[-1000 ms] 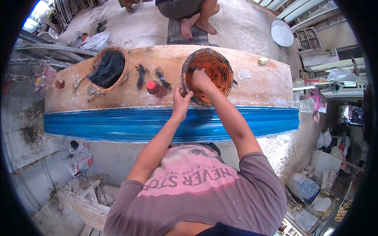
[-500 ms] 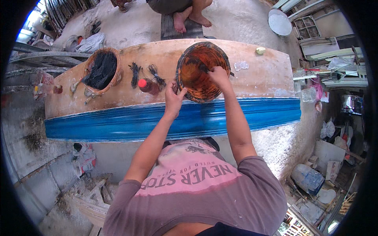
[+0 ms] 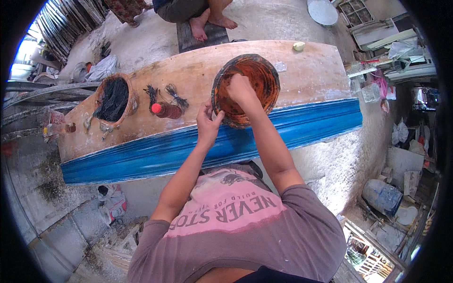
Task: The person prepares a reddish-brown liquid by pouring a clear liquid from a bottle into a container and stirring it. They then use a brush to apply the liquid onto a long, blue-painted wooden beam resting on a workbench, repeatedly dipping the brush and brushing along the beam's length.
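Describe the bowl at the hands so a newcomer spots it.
On the long blue-fronted wooden table, look right of the red-capped bottle. The orange bowl has the left hand at its rim, the right hand inside. Unlike the other bowl, filled with dark strands, its black-streaked inside shows.

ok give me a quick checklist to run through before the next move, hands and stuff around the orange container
1. Left hand at the near-left rim of the orange-and-black container: ok.
2. Right hand inside the container's mouth: ok.
3. Anything held in the right hand: cannot tell, fingertips hidden.
4. Red-capped bottle apart from the container: ok.
5. Same bottle standing upright: cannot tell from this angle.
6. Black cord bundle clear of both hands: ok.
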Demonstrator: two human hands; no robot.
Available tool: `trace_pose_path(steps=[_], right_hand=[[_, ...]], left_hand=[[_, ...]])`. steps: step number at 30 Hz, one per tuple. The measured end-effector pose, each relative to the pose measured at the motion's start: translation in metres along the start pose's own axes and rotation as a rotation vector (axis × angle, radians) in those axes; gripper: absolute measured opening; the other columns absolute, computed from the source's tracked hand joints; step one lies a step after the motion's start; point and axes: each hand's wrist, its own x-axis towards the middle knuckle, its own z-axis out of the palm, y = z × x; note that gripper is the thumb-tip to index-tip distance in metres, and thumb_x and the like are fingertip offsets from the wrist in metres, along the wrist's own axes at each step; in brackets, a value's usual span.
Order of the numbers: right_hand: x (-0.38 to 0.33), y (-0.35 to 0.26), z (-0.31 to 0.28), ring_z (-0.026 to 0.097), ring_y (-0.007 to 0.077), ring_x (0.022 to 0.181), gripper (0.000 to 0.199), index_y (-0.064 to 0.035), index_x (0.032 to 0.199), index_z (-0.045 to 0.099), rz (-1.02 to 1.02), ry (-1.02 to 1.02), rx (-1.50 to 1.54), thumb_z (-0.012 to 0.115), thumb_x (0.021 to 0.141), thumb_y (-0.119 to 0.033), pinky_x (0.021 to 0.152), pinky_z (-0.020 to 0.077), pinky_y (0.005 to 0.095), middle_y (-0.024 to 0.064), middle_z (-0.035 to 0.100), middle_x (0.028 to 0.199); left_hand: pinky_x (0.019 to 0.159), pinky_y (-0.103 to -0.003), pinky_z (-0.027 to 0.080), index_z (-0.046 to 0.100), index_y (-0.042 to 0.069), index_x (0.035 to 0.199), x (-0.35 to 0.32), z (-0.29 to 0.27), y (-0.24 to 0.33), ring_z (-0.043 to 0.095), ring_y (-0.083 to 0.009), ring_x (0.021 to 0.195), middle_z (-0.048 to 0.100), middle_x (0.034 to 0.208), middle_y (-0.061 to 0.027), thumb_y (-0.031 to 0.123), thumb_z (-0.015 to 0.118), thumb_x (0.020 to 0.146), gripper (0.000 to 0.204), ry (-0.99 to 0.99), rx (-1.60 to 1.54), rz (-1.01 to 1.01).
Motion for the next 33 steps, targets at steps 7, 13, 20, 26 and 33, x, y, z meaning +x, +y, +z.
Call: trace_pose_path(steps=[7, 13, 20, 26, 33], right_hand=[[-0.034, 0.004, 0.004, 0.063, 0.0386, 0.101, 0.017, 0.0051, 0.089, 0.069, -0.189, 0.104, -0.268, 0.059, 0.082, -0.006, 0.072, 0.0589, 0.0417, 0.0276, 0.06, 0.104], [-0.025, 0.004, 0.012, 0.064, 0.0336, 0.098, 0.011, -0.0026, 0.078, 0.071, -0.098, 0.06, -0.247, 0.062, 0.08, -0.009, 0.069, 0.0584, 0.0397, 0.0226, 0.062, 0.103], [-0.018, 0.046, -0.017, 0.063, 0.0238, 0.096, 0.013, -0.0086, 0.077, 0.073, -0.674, 0.312, -0.528, 0.062, 0.075, -0.014, 0.078, 0.0496, 0.0378, 0.0077, 0.067, 0.096], [-0.014, 0.074, -0.03, 0.063, 0.0269, 0.097, 0.014, -0.0056, 0.081, 0.072, -0.585, 0.239, -0.523, 0.061, 0.074, -0.012, 0.072, 0.0557, 0.0365, 0.0097, 0.066, 0.103], [-0.015, 0.079, -0.018, 0.066, 0.0354, 0.089, 0.014, -0.0017, 0.085, 0.068, -0.387, 0.316, -0.175, 0.063, 0.076, -0.01, 0.074, 0.0545, 0.0488, 0.0153, 0.066, 0.097]], left_hand=[[0.084, -0.026, 0.049, 0.053, 0.005, 0.109, -0.001, 0.008, 0.018, 0.058, -0.0126, 0.102, 0.062, 0.109, -0.004, -0.002, 0.066, 0.086, 0.028, -0.008, -0.023, 0.017], [0.093, -0.03, 0.046, 0.053, 0.003, 0.107, -0.009, 0.015, 0.025, 0.059, -0.0144, 0.102, 0.063, 0.108, -0.005, -0.004, 0.066, 0.085, 0.027, 0.03, -0.131, -0.138], [0.088, -0.029, 0.048, 0.052, 0.003, 0.106, 0.0, -0.005, 0.028, 0.059, -0.0139, 0.102, 0.061, 0.111, -0.0052, -0.005, 0.065, 0.084, 0.026, -0.042, 0.031, 0.076], [0.072, -0.023, 0.052, 0.052, 0.004, 0.106, 0.008, -0.016, 0.027, 0.059, -0.0106, 0.099, 0.061, 0.109, -0.0039, -0.004, 0.066, 0.085, 0.027, -0.004, -0.004, 0.034], [0.089, -0.027, 0.046, 0.054, 0.0, 0.109, 0.006, -0.004, 0.038, 0.058, -0.0142, 0.108, 0.062, 0.113, -0.0072, -0.007, 0.064, 0.084, 0.028, 0.01, -0.054, 0.005]])
